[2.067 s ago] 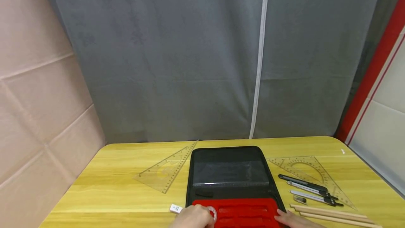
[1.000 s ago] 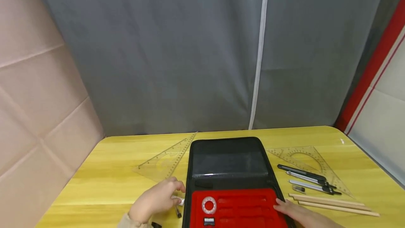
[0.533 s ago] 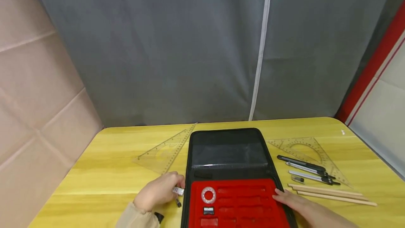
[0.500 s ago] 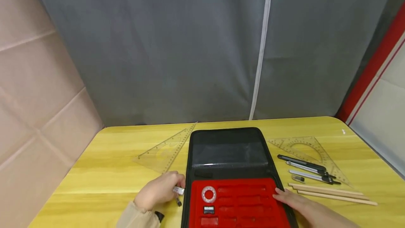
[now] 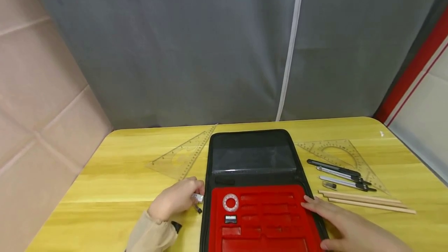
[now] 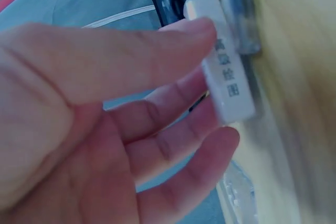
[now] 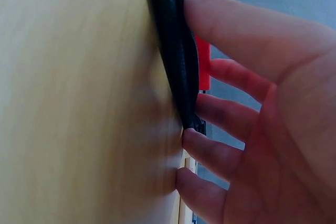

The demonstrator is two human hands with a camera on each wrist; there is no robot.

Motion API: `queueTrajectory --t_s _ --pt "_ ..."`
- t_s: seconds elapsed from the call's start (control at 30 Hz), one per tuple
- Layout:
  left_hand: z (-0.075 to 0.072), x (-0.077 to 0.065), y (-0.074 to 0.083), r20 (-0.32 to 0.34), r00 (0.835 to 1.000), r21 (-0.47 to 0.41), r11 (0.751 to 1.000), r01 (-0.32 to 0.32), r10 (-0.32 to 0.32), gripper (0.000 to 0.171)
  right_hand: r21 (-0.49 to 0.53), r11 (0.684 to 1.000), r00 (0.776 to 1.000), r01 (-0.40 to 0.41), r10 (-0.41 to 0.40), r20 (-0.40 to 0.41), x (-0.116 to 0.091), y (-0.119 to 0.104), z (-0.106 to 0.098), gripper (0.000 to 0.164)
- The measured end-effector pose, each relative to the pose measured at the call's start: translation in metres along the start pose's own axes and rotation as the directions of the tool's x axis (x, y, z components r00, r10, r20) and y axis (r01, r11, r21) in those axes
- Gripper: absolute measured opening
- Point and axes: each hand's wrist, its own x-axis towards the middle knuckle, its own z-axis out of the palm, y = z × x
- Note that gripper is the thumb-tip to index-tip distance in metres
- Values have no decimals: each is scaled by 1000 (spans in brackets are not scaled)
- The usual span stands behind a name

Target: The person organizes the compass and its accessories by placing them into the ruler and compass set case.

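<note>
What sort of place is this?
Perhaps a drawing table in a screened-off corner: set squares and compasses lie on it, and a grey curtain hangs behind.

A pale beige sleeve [image 5: 151,234], creased and loosely puckered, ends at the left hand [image 5: 176,199], bare like the right hand [image 5: 341,221]; the small black piece [image 5: 176,226] by the cuff [image 5: 155,221] may be worn, though I can't quite tell.

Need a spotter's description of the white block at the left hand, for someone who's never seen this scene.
On the yellow table, find the open black case with the red tray. Just off its left edge, the person's left hand pinches a small white block. Dark printed characters on opaque white set it apart from the clear tube nearby.
</note>
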Motion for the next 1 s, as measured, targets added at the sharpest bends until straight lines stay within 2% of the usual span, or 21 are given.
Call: queueTrajectory --t_s 0.1,0.23,0.47,0.6,0.8,1.0 --pt "-3 1 4 -1 1000 19 1000 14 -14 17 -20 1000 1000 -7 7 -6 1 0 -1 73" --pt "-7 2 14 22 1000 20 1000 13 -14 13 -90 996 999 24 -27 -36 2 -1 -2 75" --pt "-11 1 37 30 996 37 996 -83 82 11 -156 987 997 47 -57 -59 0 -3 -3 76" --pt "-11 0 50 75 992 25 994 -108 106 13 -186 981 996 47 -61 -67 -1 -3 -3 76" --pt "-4 0 66 141 977 19 987 -162 158 14 -214 975 994 57 -75 -76 -2 -4 -2 76" --pt "5 0 75 146 969 44 977 -209 201 13 -228 970 990 81 -104 -91 -2 -2 0 74"
